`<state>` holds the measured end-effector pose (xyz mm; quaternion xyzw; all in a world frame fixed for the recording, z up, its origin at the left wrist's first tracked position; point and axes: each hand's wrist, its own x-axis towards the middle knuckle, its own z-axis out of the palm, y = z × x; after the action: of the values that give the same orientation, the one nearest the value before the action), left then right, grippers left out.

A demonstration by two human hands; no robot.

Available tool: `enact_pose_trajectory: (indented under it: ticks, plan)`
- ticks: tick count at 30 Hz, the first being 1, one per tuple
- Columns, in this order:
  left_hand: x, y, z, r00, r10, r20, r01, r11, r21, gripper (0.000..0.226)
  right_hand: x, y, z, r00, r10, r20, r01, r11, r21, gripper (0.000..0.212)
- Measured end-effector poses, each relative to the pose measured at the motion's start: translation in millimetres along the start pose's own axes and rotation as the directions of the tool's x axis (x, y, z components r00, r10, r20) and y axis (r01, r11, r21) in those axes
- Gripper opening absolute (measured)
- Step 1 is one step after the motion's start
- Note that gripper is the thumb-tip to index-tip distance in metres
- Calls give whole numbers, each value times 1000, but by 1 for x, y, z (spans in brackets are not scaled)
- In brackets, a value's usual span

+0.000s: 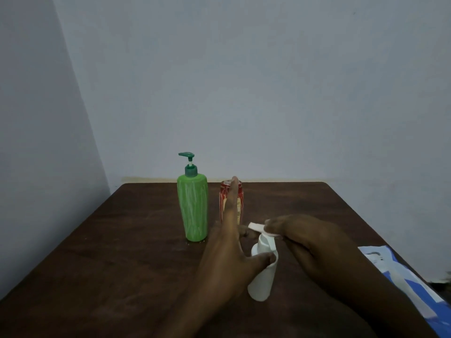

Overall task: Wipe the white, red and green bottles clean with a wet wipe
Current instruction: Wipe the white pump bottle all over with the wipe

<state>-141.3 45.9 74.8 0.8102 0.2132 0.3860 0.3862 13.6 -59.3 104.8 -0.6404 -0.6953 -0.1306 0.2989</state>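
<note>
The wet wipe (261, 228) is being pinched by the right hand (314, 245) onto the white bottle (262, 279) pump. The left hand (229, 242) is gripping the body, forefinger straight. Firm steadying is being called for while the nozzle is rubbed. The green bottle (192, 208) and red bottle (240, 195) are standing behind.

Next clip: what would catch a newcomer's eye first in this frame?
Two hands meet at the white bottle, front centre of the table: the left hand steadies it while the right hand pinches a wet wipe against its pump head. Behind them the bright green bottle stands upright, with the red bottle beside it, partly hidden by a left finger.
</note>
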Motion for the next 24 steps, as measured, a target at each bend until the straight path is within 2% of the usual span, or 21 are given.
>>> enact_pose_trajectory:
  ticks: [6, 10, 14, 18, 24]
  plan:
    - [4, -8, 3, 1000, -13, 10, 14, 995, -98, 141, -13, -7, -13, 989, -144, 47, 150, 974, -173, 39]
    - [12, -15, 4, 1000, -3, 25, 7, 988, -151, 141, -12, -4, -14, 979, -189, 78, 199, 969, -148, 38]
    - [22, -23, 3, 995, -73, 62, 86, 968, -235, 141, 4, 9, -1, 992, -127, 7, 127, 987, -98, 34]
    - [26, -24, 0, 992, -77, 101, 98, 971, -220, 142, 16, 14, 5, 999, -32, 6, 32, 998, -60, 34]
    - [24, -25, -1, 994, -51, 98, 68, 981, -180, 140, -5, -7, -13, 996, -82, 20, 83, 993, -78, 27]
